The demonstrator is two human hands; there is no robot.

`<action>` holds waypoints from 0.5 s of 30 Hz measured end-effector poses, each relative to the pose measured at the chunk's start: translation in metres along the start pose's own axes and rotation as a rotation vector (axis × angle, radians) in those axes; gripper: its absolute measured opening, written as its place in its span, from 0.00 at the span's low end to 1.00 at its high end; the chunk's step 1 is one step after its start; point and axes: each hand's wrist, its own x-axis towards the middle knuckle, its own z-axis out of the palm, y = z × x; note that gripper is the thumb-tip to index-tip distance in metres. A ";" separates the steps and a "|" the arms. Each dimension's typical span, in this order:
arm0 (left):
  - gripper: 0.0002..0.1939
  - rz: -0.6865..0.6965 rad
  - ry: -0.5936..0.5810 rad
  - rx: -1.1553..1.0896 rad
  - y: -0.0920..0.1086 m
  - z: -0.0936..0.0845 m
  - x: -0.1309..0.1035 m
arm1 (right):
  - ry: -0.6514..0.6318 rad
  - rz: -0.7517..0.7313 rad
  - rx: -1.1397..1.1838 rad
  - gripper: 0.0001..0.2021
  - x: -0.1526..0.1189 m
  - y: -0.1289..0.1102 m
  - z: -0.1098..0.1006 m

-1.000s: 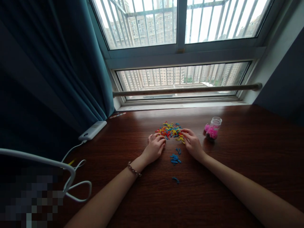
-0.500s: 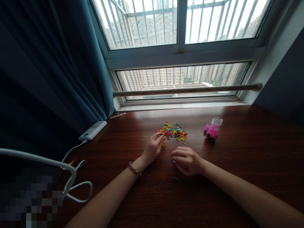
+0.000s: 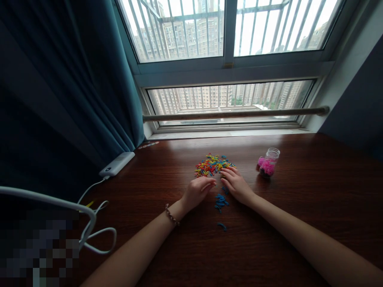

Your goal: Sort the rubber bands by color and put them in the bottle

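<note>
A pile of small red, yellow and blue loops [image 3: 209,164], which look like elastic hair ties, lies on the brown wooden table. My right hand [image 3: 237,185] rests palm down at the pile's right front edge, fingers stretched out over some loops. In front of the pile my left hand [image 3: 197,191] has its fingertips pressed together; whether they pinch a loop is hidden. Between the hands and nearer to me sits a small group of blue loops [image 3: 220,201]. One single blue loop [image 3: 222,227] lies closer still.
To the right stands an open clear jar [image 3: 273,154] holding pink and black bands, with a pink band [image 3: 261,161] beside it. On the left are a white power bank [image 3: 117,164], a white cable [image 3: 103,251] and a blue curtain [image 3: 119,99]. A barred window is behind the table.
My right hand has moved forward from the blue group to the pile's right edge, uncovering the blue loops. My left hand has drawn back from the pile's left side, toward the middle.
</note>
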 end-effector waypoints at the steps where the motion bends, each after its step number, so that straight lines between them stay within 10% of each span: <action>1: 0.08 0.029 -0.029 -0.018 0.004 0.001 0.000 | -0.018 0.003 -0.019 0.16 0.000 0.001 0.002; 15: 0.15 0.146 -0.262 0.010 0.014 0.001 0.001 | -0.006 0.026 -0.002 0.17 0.001 0.000 -0.001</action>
